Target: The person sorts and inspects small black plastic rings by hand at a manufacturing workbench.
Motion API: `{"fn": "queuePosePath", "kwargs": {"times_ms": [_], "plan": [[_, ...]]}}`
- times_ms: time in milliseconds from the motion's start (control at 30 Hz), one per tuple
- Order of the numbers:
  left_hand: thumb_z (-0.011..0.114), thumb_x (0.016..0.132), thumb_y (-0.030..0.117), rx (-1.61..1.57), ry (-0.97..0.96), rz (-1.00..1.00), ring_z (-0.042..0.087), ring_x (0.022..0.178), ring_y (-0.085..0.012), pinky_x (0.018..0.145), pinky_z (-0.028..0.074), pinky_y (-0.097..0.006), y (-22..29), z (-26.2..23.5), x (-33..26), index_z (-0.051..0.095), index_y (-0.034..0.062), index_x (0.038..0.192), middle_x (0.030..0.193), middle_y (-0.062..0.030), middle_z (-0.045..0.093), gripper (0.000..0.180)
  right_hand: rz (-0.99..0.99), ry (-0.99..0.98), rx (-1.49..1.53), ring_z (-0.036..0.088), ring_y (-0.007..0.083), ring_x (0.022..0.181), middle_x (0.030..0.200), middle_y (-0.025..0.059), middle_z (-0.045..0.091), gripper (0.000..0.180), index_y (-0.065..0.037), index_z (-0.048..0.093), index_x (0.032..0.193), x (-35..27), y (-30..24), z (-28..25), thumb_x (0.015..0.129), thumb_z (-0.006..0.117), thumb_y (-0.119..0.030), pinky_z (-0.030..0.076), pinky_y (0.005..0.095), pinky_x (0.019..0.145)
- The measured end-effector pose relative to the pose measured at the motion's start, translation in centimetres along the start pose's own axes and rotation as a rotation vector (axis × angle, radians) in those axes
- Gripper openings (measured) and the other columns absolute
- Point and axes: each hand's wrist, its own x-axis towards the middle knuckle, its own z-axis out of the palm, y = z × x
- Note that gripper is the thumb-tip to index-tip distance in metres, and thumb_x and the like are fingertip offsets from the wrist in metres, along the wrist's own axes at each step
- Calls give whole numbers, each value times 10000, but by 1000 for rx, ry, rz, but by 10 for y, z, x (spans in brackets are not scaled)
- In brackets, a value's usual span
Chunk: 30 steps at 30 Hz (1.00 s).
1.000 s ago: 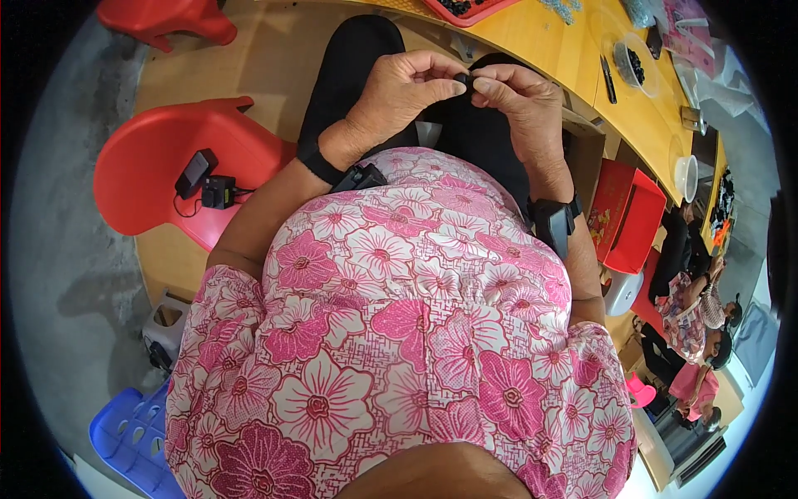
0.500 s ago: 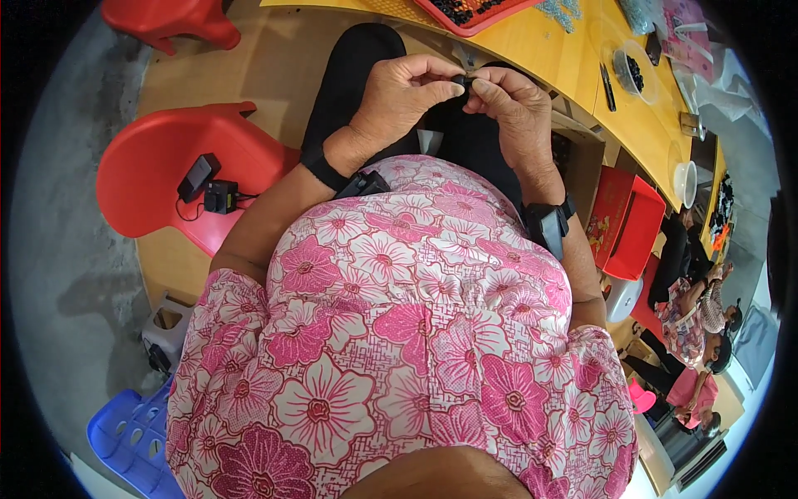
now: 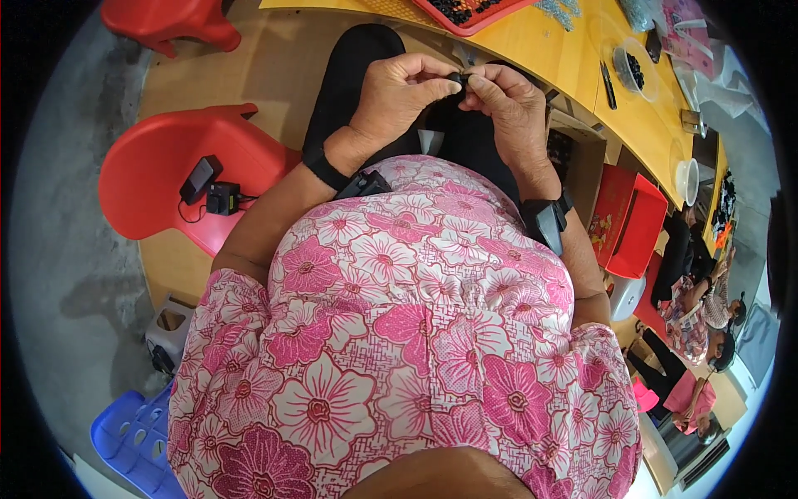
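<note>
Over my lap, my left hand (image 3: pixel 403 90) and my right hand (image 3: pixel 505 101) meet at their fingertips. Between them is a small black piece (image 3: pixel 458 79), pinched by thumb and fingers from both sides. It is too small and too covered by the fingers to tell its kind. Both hands are closed on it, just off the near edge of the yellow table (image 3: pixel 532 50). On the table's far side lies a red tray (image 3: pixel 474 27) with small black parts in it.
On the table are clear bits (image 3: pixel 559 12), a black pen (image 3: pixel 608 86) and a clear bowl (image 3: pixel 636 70) of black pieces. A red chair (image 3: pixel 137 158) with black adapters (image 3: pixel 222 198) stands at left. A red box (image 3: pixel 623 223) is at right, with people (image 3: pixel 694 320) seated beyond.
My right hand has shifted slightly left and its fingers have turned a little on the black piece. My left hand stays nearly in place.
</note>
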Motion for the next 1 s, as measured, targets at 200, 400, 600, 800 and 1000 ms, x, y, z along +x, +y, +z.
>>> {"fn": "queuePosePath", "kwargs": {"times_ms": [200,400,600,800,1000], "plan": [[678,828,59,-16,15,-5,616,786,-81,720,512,-206,-1,2,1,646,-9,972,869,-47,668,163,-40,69,14,616,101,646,796,56,650,140,31,658,937,0,2,5,878,613,-87,533,227,629],[677,829,60,16,15,1,620,787,-80,713,514,-207,-2,1,1,648,-8,975,868,-48,672,164,3,50,-12,629,106,655,796,64,654,147,29,662,943,2,-1,1,883,612,-96,540,229,634],[678,827,59,64,16,-4,623,790,-80,708,516,-206,-3,0,1,657,-4,972,863,-51,678,159,87,42,-48,635,113,672,794,66,653,149,23,663,941,4,-3,1,886,611,-105,545,233,654],[680,824,60,34,16,-31,616,788,-76,707,514,-205,-2,1,1,659,-4,974,863,-44,676,165,182,8,169,633,127,694,794,58,642,148,0,652,927,6,8,-6,878,632,-137,553,277,703],[680,824,62,-94,-2,-33,608,800,-78,722,507,-205,5,1,-1,659,0,992,877,-43,668,181,325,-220,506,628,142,706,799,64,634,161,-17,623,910,9,11,-11,899,604,-177,559,330,740]]}}
